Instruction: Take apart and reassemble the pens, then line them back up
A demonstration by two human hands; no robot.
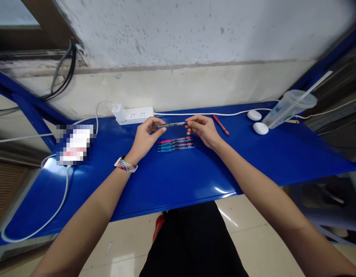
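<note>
Two hands meet over the blue shelf [180, 181] that fills the middle of the frame, and between them I hold one grey pen [170, 125] just above centre. My left hand [145, 136] pinches the pen's left end with thumb and fingertips; my right hand [203, 129] is closed on its right end the same way. To handle it well, I judge I should keep both pinches light and close to the ends, and pull or twist straight along the barrel — not bend it. Its long axis runs level, left to right across the frame; I cannot tell which end is the tip. Just below it, four coloured pens [175, 144] lie side by side on the shelf, parallel to it — a red pen [220, 125] lies apart, right of my hand.
</note>
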